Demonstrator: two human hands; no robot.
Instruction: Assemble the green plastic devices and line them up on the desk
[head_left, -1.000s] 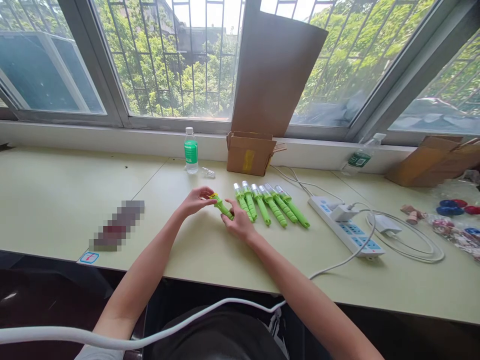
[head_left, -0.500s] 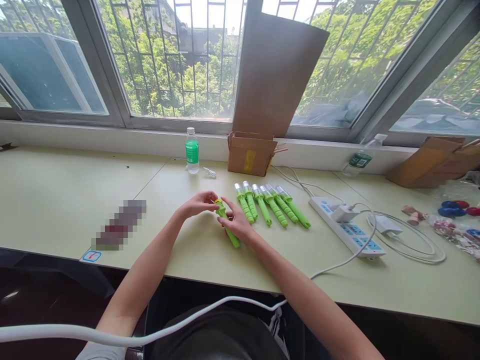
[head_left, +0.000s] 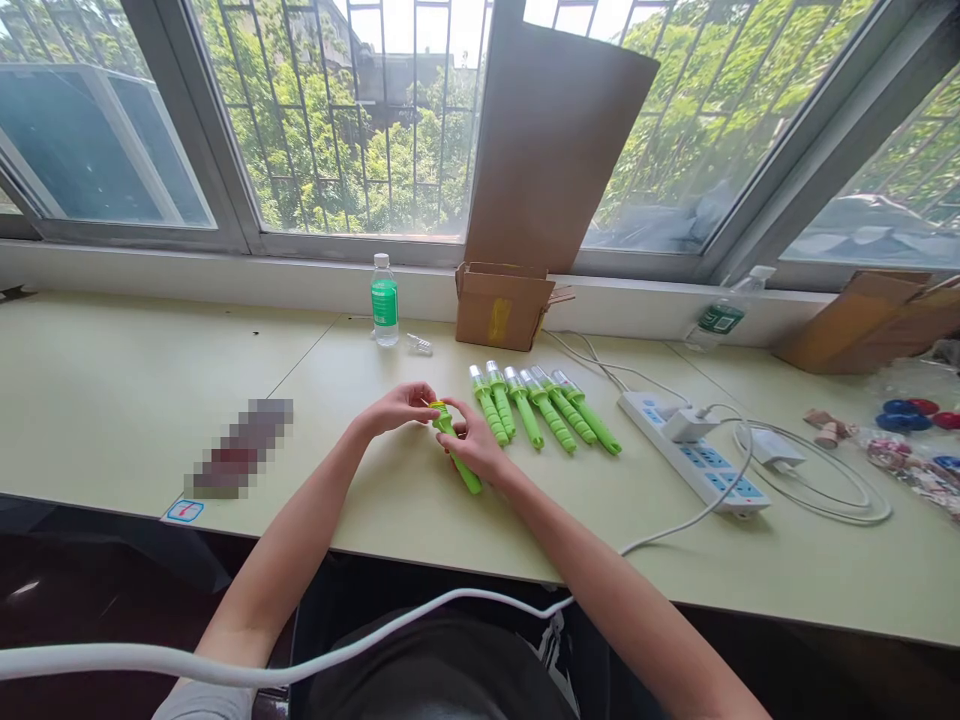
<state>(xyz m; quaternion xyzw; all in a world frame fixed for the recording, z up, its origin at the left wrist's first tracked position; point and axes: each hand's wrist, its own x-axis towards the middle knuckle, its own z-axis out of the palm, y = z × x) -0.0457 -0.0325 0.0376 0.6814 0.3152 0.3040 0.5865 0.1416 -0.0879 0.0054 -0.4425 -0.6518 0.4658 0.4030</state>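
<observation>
Sticks, six clear-tipped and seemingly done, lie just beyond the right hand, while I judge the seventh stick unfinished, clamped in that hand with the left hand pinching its yellow end.

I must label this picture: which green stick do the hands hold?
The stick with the yellow end, left of the other six sticks; those have shiny, colourless tips.

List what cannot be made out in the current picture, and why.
In the head view:
Green stick: middle partly hidden by the right hand.
Pixelated patch: mosaic masks whatever lies there.
Far-right cardboard box: cut off by the right edge.
Bottle label: small print unreadable.
</observation>
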